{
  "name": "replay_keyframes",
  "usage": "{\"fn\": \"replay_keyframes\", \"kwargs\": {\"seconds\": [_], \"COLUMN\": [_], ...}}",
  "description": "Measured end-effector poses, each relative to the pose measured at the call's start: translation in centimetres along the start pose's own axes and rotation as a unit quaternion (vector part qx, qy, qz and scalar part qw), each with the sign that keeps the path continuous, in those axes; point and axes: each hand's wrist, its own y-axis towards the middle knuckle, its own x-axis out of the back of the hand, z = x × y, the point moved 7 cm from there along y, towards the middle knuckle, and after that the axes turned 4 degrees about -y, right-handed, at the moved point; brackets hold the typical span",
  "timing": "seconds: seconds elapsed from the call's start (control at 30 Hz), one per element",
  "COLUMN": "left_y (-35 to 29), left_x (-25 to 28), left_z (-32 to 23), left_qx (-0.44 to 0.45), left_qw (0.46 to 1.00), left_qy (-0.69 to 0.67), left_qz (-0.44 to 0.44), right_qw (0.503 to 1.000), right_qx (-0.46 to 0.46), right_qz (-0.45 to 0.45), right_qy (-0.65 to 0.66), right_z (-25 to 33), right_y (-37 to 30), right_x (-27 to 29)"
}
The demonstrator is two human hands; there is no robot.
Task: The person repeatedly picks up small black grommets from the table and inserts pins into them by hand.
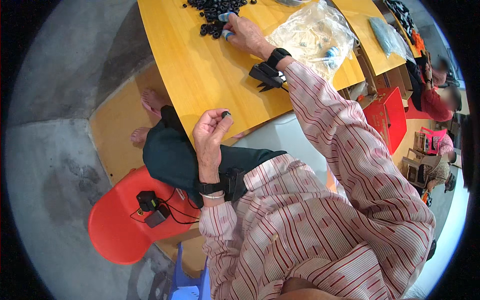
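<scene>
On the yellow table, many small black ring-shaped parts [216, 11] lie in a loose pile at the far edge of view. My right hand [246, 36] reaches to that pile, its blue-wrapped thumb and forefinger apart beside the parts. Nothing can be made out as gripped between them. Closer to me, at the table's near left edge, my left hand [209, 136] pinches one small black part [226, 114] between thumb and finger. Both wrists wear black straps with black devices; the right one's device [267, 75] hangs over the table.
A clear plastic bag [312, 37] with small pieces spreads on the yellow table [192, 75], right of my right hand. A red stool [120, 220] at left holds black boxes and cables [155, 210]. A red box [387, 120] stands at right; other people sit beyond it.
</scene>
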Motion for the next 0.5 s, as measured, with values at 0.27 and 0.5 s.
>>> {"fn": "replay_keyframes", "kwargs": {"seconds": [0.27,0.5], "left_y": [0.1,1.0], "left_x": [1.0,1.0], "left_z": [0.4,-0.7], "left_qx": [-0.045,-0.098], "left_qw": [0.998,0.992], "left_qy": [-0.023,-0.05], "left_qz": [-0.048,-0.068], "right_qw": [0.992,0.954], "right_qx": [0.024,0.189], "right_qz": [0.037,0.143], "right_qy": [0.119,0.183], "right_z": [4.9,12.3], "right_y": [-5.2,-11.4], "right_x": [4.3,4.8]}}
